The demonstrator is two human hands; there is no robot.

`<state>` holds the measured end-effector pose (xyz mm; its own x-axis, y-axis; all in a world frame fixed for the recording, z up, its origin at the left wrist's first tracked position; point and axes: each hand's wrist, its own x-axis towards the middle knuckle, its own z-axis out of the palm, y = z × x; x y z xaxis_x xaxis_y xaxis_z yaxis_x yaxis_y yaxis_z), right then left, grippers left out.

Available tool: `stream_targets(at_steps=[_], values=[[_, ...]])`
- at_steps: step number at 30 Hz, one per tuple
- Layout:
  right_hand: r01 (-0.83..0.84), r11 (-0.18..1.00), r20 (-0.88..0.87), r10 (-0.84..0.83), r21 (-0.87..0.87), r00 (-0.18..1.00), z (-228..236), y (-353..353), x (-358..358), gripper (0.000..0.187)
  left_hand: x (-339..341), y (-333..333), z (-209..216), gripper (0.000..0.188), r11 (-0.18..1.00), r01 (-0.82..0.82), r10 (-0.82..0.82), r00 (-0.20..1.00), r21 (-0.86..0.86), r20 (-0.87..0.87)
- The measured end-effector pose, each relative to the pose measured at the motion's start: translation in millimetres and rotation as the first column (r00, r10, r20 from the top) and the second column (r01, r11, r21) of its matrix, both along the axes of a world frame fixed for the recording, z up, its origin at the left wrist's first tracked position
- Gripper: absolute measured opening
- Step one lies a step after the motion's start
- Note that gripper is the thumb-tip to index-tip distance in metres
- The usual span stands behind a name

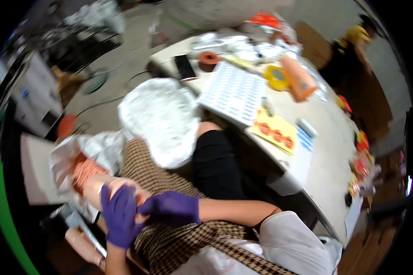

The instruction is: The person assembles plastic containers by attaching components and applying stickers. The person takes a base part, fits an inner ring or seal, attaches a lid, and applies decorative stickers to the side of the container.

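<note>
A pale pink, skin-toned cylinder lies across my lap at the lower left, its far end beside a white bag. My left hand, in a purple glove, is closed around its near end. My right hand, gloved the same, reaches in from the right with its fingers bent against that end, touching the left fingertips. Both hands hide much of what lies between them, and motion blurs it. A similar pink cylinder rests lower, left of my left forearm.
An orange corded bundle sits in the white bag. A white-lined container holds clear pieces. On the table lie a phone, a brown tape roll, a patterned white sheet, a yellow sticker sheet and an orange cylinder. Another person stands beyond.
</note>
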<state>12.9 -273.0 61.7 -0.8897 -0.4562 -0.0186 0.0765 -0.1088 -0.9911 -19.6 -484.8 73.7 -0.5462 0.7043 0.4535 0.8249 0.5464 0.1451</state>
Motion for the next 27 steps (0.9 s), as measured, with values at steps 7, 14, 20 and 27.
stream_targets(at_steps=[7, 14, 20, 27], values=[[0.920, 0.202, -0.695, -0.606, 0.336, 0.387, 18.3, 204.9, 140.6, 0.019, 31.1, 3.6, -79.9, 0.042, 0.821, 0.566, -0.454, 0.727, -0.076, 0.515], [0.802, -0.388, -0.830, -0.512, 0.453, 0.221, -51.8, 413.8, 218.3, 0.044, 6.3, 61.6, -61.6, 0.037, 0.655, 0.664, -0.715, 0.699, -0.361, -0.012], [0.805, -0.365, -0.679, -0.732, 0.467, 0.062, -76.8, 431.6, 209.2, 0.017, 12.1, 72.4, -50.2, 0.036, 0.634, 0.748, -0.694, 0.663, -0.199, 0.280], [0.932, -0.282, -0.846, -0.531, 0.228, 0.046, -20.4, 330.7, 163.4, 0.009, 3.4, 57.2, -76.3, 0.047, 0.540, 0.500, -0.790, 0.578, -0.677, -0.203]])
